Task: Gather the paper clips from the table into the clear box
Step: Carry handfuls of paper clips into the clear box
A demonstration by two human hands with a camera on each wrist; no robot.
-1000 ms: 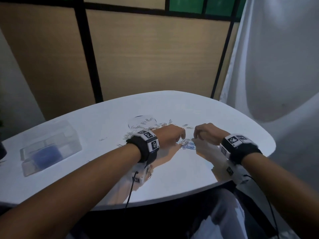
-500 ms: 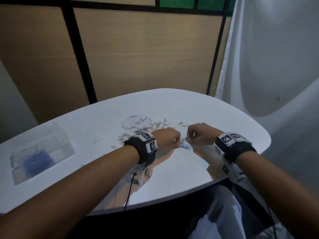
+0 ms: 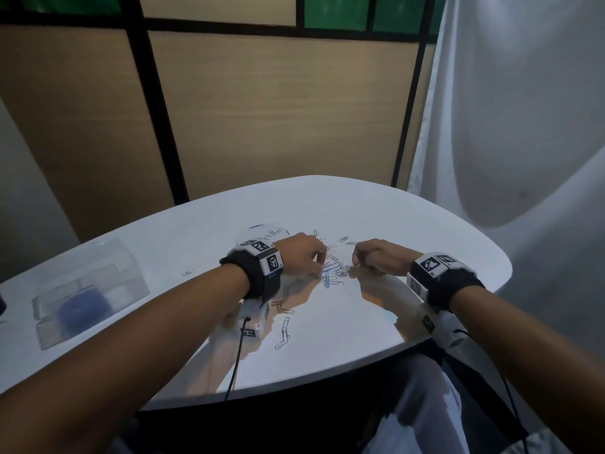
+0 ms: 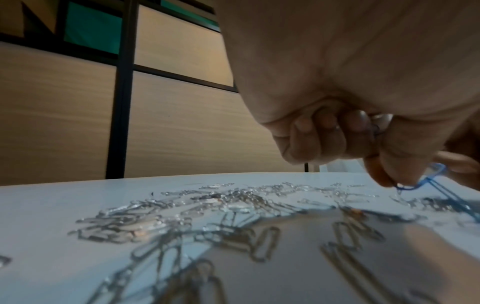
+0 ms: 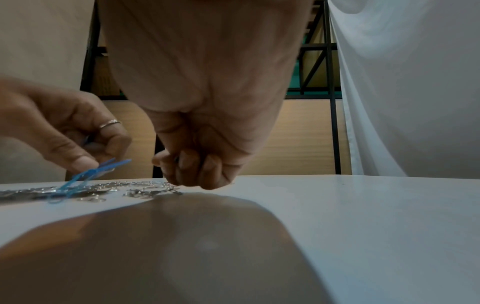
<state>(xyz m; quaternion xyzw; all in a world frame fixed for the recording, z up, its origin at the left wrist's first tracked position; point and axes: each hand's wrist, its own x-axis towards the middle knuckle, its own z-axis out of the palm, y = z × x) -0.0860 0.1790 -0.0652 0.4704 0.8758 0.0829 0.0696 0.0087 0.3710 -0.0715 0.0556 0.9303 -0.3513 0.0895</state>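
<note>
Silver paper clips (image 3: 334, 257) lie in a loose pile mid-table, spreading wide in the left wrist view (image 4: 233, 201). My left hand (image 3: 322, 267) is at the pile's near side. It pinches blue paper clips (image 4: 426, 181) between thumb and fingertips, one end lifted off the table (image 3: 409, 224). More clips sit inside its curled fingers. My right hand (image 3: 357, 263) faces it, fingers curled tight (image 5: 197, 170), pinching at silver clips (image 5: 150, 191) on the pile's right edge. The clear box (image 3: 88, 290), holding something blue, stands far left, well away from both hands.
Loose chained clips (image 3: 284, 332) and gold ones (image 3: 281, 306) lie near my left wrist. One stray clip (image 3: 189, 272) lies between pile and box. A round clear lid (image 3: 262, 229) sits behind the pile. A white curtain (image 3: 523, 126) hangs right of the table.
Both hands stay at the pile. The left hand has taken hold of the blue clips that lay between the hands and raised one end.
</note>
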